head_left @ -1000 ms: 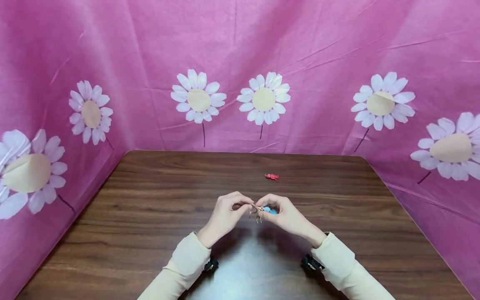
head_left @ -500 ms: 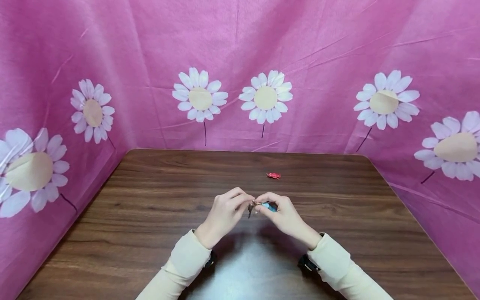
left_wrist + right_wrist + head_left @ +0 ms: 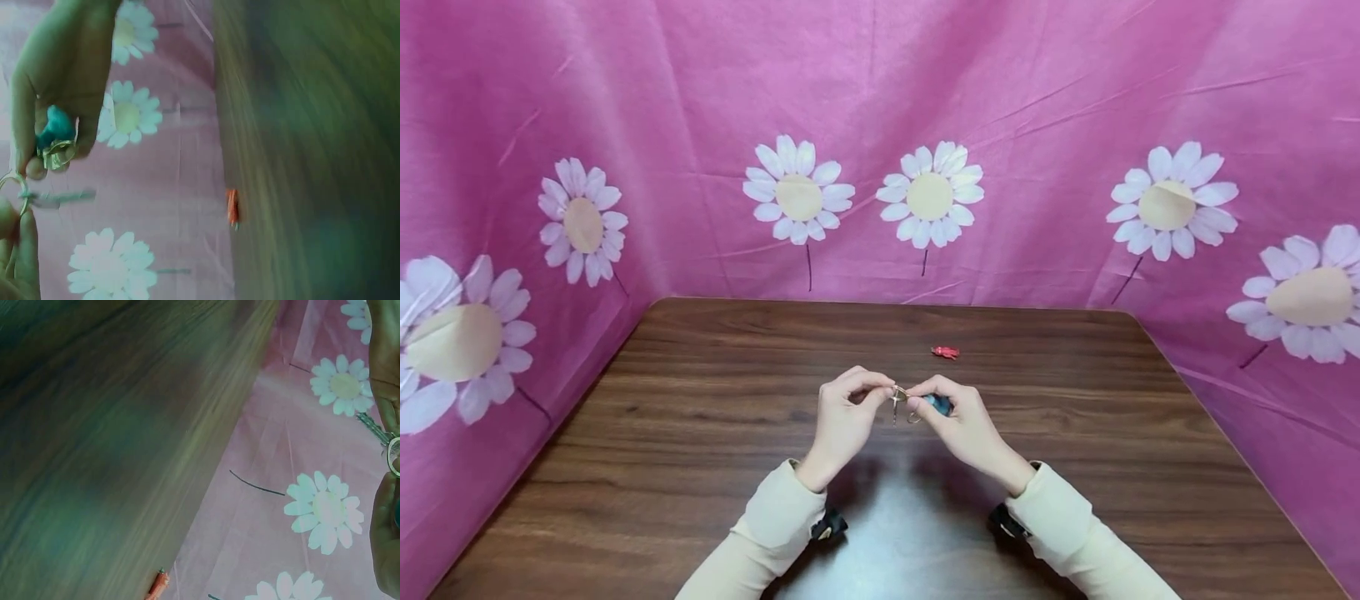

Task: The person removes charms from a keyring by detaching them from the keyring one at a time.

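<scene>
In front of the person, both hands are raised above the table around a metal key ring [image 3: 25, 189]. My left hand [image 3: 842, 417] pinches one side of the ring between thumb and fingertips. From the ring hangs a silver key [image 3: 62, 198], which shows against the cloth in the right wrist view as well. With thumb and forefinger my right hand [image 3: 966, 421] pinches the opposite side of the ring. A blue charm [image 3: 57, 124] with gold metal links [image 3: 59, 154] is tucked in the right hand's palm and fingers, partly hidden by them.
A small red figure-shaped charm [image 3: 945, 352] lies on the brown wooden table [image 3: 737, 350], beyond the hands and slightly right. Pink cloth [image 3: 865, 83] printed with white daisies hangs behind the table and along both sides.
Both hands have shifted slightly away from the body, the left also a little leftward. The ring and key show more clearly between the fingertips, and a gold loop now hangs below the right fingers.
</scene>
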A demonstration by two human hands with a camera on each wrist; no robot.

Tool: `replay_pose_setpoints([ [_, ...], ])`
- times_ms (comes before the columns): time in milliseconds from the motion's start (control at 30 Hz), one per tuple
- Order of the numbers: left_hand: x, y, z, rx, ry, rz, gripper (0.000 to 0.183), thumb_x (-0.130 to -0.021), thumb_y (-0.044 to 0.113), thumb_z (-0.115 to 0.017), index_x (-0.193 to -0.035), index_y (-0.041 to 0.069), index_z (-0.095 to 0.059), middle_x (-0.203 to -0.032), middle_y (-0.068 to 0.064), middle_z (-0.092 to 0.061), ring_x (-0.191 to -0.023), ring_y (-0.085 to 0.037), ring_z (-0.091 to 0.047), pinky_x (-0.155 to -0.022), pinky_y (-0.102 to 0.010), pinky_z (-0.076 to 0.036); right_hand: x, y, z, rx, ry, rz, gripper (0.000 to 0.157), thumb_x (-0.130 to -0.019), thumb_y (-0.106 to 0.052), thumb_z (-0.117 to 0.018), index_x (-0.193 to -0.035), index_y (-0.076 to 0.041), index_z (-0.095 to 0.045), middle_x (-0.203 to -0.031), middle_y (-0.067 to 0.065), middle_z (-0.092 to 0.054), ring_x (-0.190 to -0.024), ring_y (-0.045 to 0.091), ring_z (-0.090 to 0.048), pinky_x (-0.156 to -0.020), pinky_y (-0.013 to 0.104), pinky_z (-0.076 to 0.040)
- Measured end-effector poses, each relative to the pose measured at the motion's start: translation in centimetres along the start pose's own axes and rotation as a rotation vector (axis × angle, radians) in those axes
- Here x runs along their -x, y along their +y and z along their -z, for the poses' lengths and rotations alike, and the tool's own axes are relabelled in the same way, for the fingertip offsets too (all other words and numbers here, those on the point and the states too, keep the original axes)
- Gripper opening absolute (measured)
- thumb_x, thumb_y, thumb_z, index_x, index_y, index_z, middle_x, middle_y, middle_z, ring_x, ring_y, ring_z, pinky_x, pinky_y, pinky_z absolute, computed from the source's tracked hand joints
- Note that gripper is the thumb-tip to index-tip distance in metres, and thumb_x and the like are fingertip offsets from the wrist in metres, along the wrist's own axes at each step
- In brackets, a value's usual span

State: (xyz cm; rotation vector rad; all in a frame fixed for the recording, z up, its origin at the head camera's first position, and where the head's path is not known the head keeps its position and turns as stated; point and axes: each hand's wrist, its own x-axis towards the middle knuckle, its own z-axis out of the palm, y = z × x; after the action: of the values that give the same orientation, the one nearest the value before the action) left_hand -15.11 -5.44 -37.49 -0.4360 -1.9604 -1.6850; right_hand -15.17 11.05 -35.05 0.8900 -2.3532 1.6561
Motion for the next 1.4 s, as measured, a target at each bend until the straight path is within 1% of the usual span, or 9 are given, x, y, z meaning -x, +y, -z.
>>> replay_pose_setpoints([
  [167, 0.3, -0.1, -0.6, 0.186, 0.109, 0.257, 0.007, -0.076, -0.003, -0.069, -0.082, -0.005, -0.067, -0.074, -0.011, -0.068, -0.065, -0.004, -0.061, -0.06, -0.017, -0.048, -0.2, 0.7, -0.3, -0.096, 0.015, 0.008, 0.009, -0.083, 0.005, -0.061, -0.091, 0.005, -0.064, -0.079, 0.019, -0.068, -0.061, 0.015, -0.065, -0.05, 0.027, -0.051],
  [333, -0.1, 0.6, -1.0, 0.364, 0.223, 0.396, 0.017, -0.076, -0.006, -0.067, -0.089, -0.015, -0.062, -0.073, 0.004, -0.068, -0.071, -0.005, -0.063, -0.067, -0.018, -0.05, -1.2, 2.4, -0.7, -0.158, 0.061, -0.007, 0.012, -0.081, 0.003, -0.064, -0.093, 0.003, -0.068, -0.085, 0.019, -0.069, -0.065, 0.007, -0.064, -0.054, 0.023, -0.052],
  [467, -0.3, 0.7, -0.9, 0.419, 0.204, 0.446, 0.023, -0.078, -0.006, -0.065, -0.095, -0.018, -0.058, -0.074, 0.008, -0.066, -0.073, -0.005, -0.063, -0.07, -0.017, -0.05, -1.5, 3.0, -0.7, -0.159, 0.076, -0.03, 0.013, -0.081, -0.002, -0.066, -0.093, 0.003, -0.069, -0.085, 0.017, -0.069, -0.064, 0.005, -0.063, -0.055, 0.02, -0.05],
  [567, -0.2, 0.3, -0.5, 0.362, 0.124, 0.433, 0.023, -0.08, -0.005, -0.063, -0.099, -0.017, -0.057, -0.078, 0.001, -0.066, -0.073, -0.004, -0.062, -0.07, -0.016, -0.049, -1.2, 3.1, -0.7, -0.141, 0.055, -0.049, 0.013, -0.082, -0.004, -0.066, -0.093, 0.003, -0.069, -0.085, 0.018, -0.069, -0.062, 0.008, -0.064, -0.054, 0.021, -0.05],
  [733, 0.4, -0.4, 0.2, 0.162, -0.048, 0.304, 0.017, -0.081, -0.004, -0.062, -0.098, -0.008, -0.062, -0.091, -0.019, -0.066, -0.08, -0.004, -0.062, -0.073, -0.017, -0.05, -0.5, 3.1, -0.7, -0.058, 0.043, -0.113, 0.01, -0.081, -0.006, -0.067, -0.089, -0.002, -0.071, -0.08, 0.018, -0.069, -0.056, 0.003, -0.056, -0.047, 0.019, -0.045],
  [833, 0.6, -0.6, 0.5, 0.008, -0.116, 0.172, 0.015, -0.08, -0.004, -0.063, -0.095, -0.002, -0.066, -0.094, -0.015, -0.066, -0.081, -0.008, -0.065, -0.072, -0.018, -0.053, -0.3, 2.9, -0.7, -0.044, 0.016, -0.156, 0.01, -0.08, -0.007, -0.068, -0.089, -0.004, -0.071, -0.078, 0.016, -0.069, -0.055, 0.003, -0.055, -0.047, 0.019, -0.045],
  [1100, 0.5, -0.4, 0.8, -0.658, -0.082, -0.447, 0.007, -0.078, 0.004, -0.068, -0.082, 0.01, -0.069, -0.081, 0.003, -0.062, -0.067, -0.007, -0.062, -0.056, -0.018, -0.05, -0.3, 2.8, -0.6, -0.029, -0.036, -0.215, 0.013, -0.081, -0.009, -0.067, -0.093, -0.006, -0.07, -0.084, 0.015, -0.07, -0.059, 0.006, -0.061, -0.054, 0.021, -0.05],
  [1267, -0.2, -0.4, 0.9, -0.742, -0.02, -0.652, 0.005, -0.082, 0.005, -0.064, -0.084, 0.009, -0.068, -0.08, 0.001, -0.06, -0.07, -0.011, -0.062, -0.06, -0.02, -0.052, -0.6, 2.6, -0.8, -0.051, 0.03, -0.204, 0.009, -0.08, -0.006, -0.068, -0.089, -0.006, -0.067, -0.08, 0.015, -0.07, -0.059, 0.01, -0.064, -0.055, 0.026, -0.053],
  [1400, -0.7, -1.0, 1.0, -0.604, -0.004, -0.657, 0.007, -0.081, 0.003, -0.064, -0.083, 0.008, -0.069, -0.077, 0.001, -0.062, -0.065, -0.008, -0.061, -0.058, -0.014, -0.05, -0.7, 2.0, -0.8, -0.013, 0.086, -0.131, 0.007, -0.079, -0.001, -0.068, -0.084, -0.005, -0.068, -0.074, 0.013, -0.069, -0.057, 0.004, -0.06, -0.051, 0.02, -0.048],
])
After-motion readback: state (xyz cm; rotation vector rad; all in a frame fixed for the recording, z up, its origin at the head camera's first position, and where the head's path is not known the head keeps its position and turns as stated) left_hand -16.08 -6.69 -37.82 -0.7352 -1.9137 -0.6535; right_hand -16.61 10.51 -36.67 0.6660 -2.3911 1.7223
